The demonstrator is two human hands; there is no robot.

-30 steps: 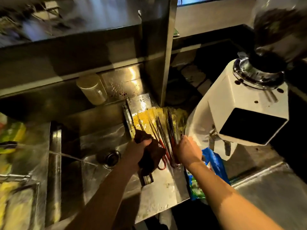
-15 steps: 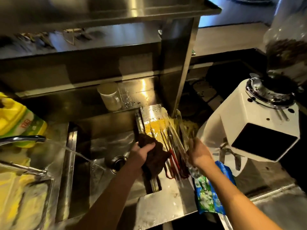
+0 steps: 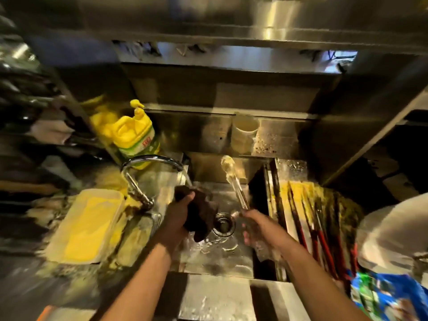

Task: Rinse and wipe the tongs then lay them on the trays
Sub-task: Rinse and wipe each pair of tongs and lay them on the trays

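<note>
My right hand [image 3: 258, 230] grips one pair of clear-tipped tongs [image 3: 234, 179] by the handle end, pointing away from me over the steel sink [image 3: 217, 258]. My left hand [image 3: 178, 216] holds a dark brown cloth [image 3: 201, 214] bunched up, close under the water running from the curved tap [image 3: 148, 163]. To the right of the sink, several red-handled tongs [image 3: 319, 232] lie side by side on a tray lined with yellow cloth [image 3: 298, 188].
A yellow detergent jug [image 3: 132, 135] stands behind the tap. A tray with a yellow lining [image 3: 88, 225] sits left of the sink. A pale cup [image 3: 244, 133] stands on the back ledge. A blue-green packet [image 3: 384, 297] and a white machine [image 3: 393, 232] lie at the right.
My right hand has lifted one pair of tongs off the right tray and brought it over the sink. My left hand with the cloth moved left under the tap. The view swung left.
</note>
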